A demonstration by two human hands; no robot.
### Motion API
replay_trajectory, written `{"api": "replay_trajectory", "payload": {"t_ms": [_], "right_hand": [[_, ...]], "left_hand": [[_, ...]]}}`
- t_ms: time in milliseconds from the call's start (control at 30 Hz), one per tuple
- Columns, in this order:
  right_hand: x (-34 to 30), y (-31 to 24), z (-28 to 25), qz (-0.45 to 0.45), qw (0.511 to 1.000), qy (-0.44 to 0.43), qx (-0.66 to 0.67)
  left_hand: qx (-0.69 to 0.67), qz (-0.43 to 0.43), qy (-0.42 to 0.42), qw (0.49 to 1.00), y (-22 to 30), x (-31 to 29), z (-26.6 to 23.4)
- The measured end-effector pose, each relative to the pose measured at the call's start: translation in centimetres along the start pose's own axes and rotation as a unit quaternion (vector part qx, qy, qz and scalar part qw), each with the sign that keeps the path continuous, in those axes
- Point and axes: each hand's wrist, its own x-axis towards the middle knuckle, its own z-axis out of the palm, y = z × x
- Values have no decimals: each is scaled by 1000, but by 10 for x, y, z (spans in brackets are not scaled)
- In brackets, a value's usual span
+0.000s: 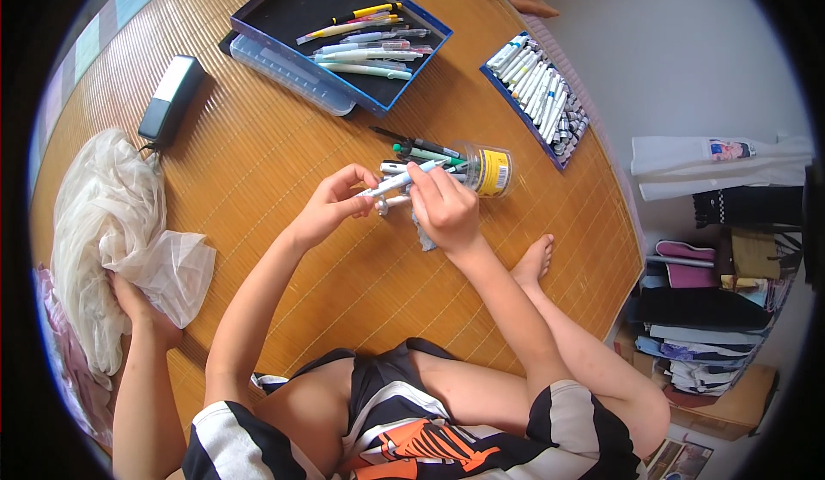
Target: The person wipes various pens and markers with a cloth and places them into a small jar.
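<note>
Between my left hand (333, 207) and my right hand (445, 209) is a white and pale blue pen (391, 184). The left fingers pinch its left end, while the right fingers grip it nearer the other end. Just beyond my hands, a clear jar (493, 172) with a yellow label lies on its side. Several pens (423, 150), among them green, black and white ones, stick out of its mouth toward the left. My right hand partly covers them. A small pale item below the right fingers is too hidden to name.
Far off stands a blue tray (284, 7) with several pens, beside a clear plastic case (288, 74). At right is a blue box (554, 158) of white markers. A dark case (172, 102) and white netting (107, 222) lie left. Folded clothes (705, 308) are stacked beyond the mat's right edge.
</note>
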Motion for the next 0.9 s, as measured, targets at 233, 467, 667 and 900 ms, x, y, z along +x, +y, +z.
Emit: {"api": "replay_trajectory", "payload": {"t_ms": [233, 467, 667, 900], "right_hand": [[2, -3, 1, -2, 1000, 7, 11], [-10, 2, 7, 109, 981, -160, -2], [26, 36, -45, 284, 908, -304, 49], [8, 62, -46, 314, 846, -426, -61]], "left_hand": [[-12, 1, -11, 1000, 4, -3, -3], [152, 20, 14, 988, -8, 13, -1], [349, 95, 77, 929, -6, 34, 10], [522, 281, 61, 803, -34, 71, 29]]}}
